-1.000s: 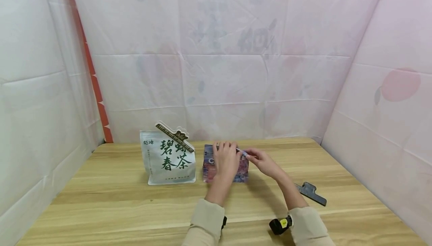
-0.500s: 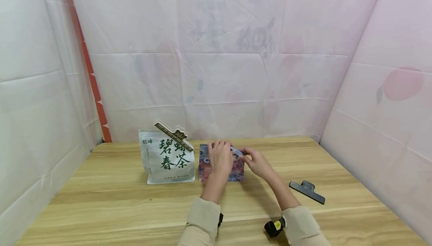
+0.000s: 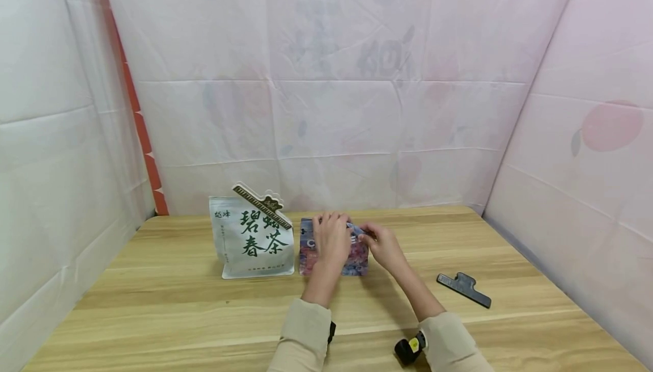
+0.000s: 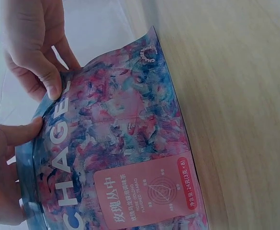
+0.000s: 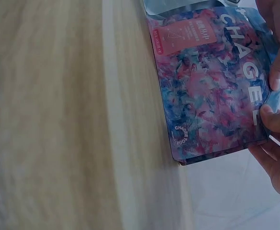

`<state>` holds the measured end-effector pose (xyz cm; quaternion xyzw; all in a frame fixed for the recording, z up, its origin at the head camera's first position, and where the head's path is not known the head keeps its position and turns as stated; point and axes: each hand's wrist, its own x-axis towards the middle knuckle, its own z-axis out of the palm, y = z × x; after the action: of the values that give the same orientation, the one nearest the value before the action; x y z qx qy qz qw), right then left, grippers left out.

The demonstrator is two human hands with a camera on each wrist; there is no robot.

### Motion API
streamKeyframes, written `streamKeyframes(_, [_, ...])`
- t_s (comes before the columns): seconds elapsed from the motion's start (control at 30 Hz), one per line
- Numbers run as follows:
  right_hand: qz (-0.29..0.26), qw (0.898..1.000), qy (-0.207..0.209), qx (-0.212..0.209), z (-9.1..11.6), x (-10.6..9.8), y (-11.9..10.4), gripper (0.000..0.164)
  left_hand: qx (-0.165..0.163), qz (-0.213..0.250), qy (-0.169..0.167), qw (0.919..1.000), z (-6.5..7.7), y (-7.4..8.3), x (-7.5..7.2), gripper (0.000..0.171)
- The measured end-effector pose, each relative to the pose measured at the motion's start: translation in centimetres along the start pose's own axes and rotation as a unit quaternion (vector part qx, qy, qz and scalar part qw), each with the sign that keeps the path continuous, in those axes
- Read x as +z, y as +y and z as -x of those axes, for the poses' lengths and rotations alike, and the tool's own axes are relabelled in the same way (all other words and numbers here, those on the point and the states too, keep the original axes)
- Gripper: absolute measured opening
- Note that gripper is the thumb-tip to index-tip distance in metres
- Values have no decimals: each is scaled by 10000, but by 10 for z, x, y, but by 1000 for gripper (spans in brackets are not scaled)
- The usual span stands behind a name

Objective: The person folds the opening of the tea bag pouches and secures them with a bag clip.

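Note:
A blue and pink patterned tea bag [image 3: 308,261] lettered "CHAGEE" stands upright on the table, its top edge bent over. My left hand [image 3: 333,241] pinches that top edge left of the middle, thumb [image 4: 27,132] on the front and fingers behind. Towards the top right corner, my right hand [image 3: 385,247] pinches the same edge, its thumb [image 5: 272,119] at the end of the lettering. In the right wrist view both thumbs lie close together along the bluish top strip. The fingertips behind the bag are partly hidden.
A white tea bag [image 3: 257,256] with green characters stands just left, a brown-and-white clip [image 3: 265,206] slanted across its top right corner. A dark grey clip [image 3: 464,290] lies on the wooden table [image 3: 204,321] to the right. White cloth [image 3: 331,117] hangs around the back and sides.
My right hand has come in closer to the left one at the bag's top edge. The light strip that showed between the hands now shows less. Both clips stay put.

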<state>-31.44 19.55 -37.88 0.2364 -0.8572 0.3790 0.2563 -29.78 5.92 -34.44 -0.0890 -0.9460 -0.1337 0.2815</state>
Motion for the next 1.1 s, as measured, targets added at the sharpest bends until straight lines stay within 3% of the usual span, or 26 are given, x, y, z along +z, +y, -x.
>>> streamKeyframes(0.13, [34, 9999, -5, 111, 1, -1, -1, 6, 53, 179, 0, 9998, 0, 0, 0, 10])
streamKeyframes(0.33, [101, 9997, -74, 186, 1, -3, -1, 9, 2, 260, 25, 9997, 1, -1, 1, 22])
streamKeyframes(0.73, [-237, 9979, -369, 467, 2, -6, 1, 17, -82, 330, 261, 9991, 2, -3, 5, 14])
streamKeyframes(1.1, [-156, 9972, -427, 587, 1, -7, 1, 17, -29, 281, 127, 9995, 2, -2, 4, 19])
